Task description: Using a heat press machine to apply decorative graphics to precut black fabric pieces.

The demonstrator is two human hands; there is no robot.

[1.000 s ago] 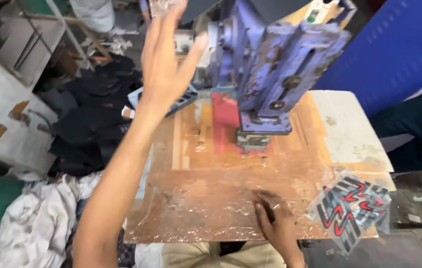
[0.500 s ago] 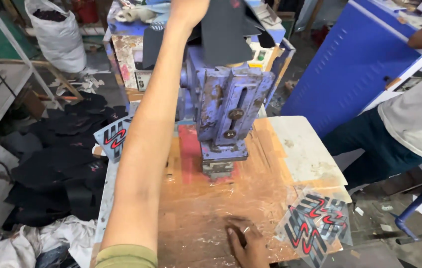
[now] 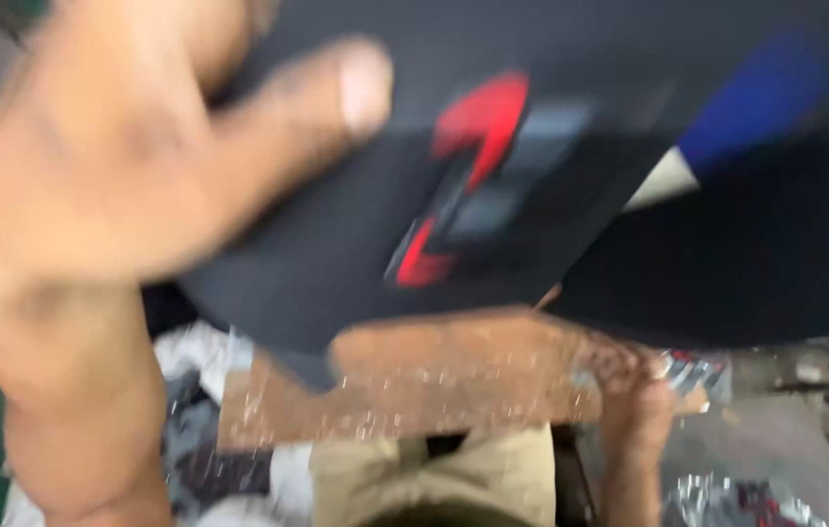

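Half a second ago your left arm stretched up over the blue press toward the dark sheet propped above it; now that black sheet (image 3: 336,254) has come down right in front of your head camera and fills most of the view, so the press is hidden behind it. The picture is badly blurred, yet a red and grey printed pattern shows on the sheet toward 1 o'clock from the centre. Your left hand (image 3: 112,166) looms large at 10 o'clock, pressed against the sheet's left part, the thumb laid across its face and pointing toward 2 o'clock; the fingers are lost behind the sheet and in the blur, so the hand appears closed on the sheet, though how tightly you cannot tell. Your right hand (image 3: 641,390) has stayed low at 4 o'clock, where it was before, resting on the right end of the worn brown worktable (image 3: 434,381), which peeks out under the sheet's lower edge toward 6 o'clock. That hand lies well apart from the black sheet and just beside a small silver and red printed piece (image 3: 695,371) at the table's edge; whether its fingers are spread or curled you cannot tell from this blur. A blue panel (image 3: 766,98) shows past the sheet at 2 o'clock
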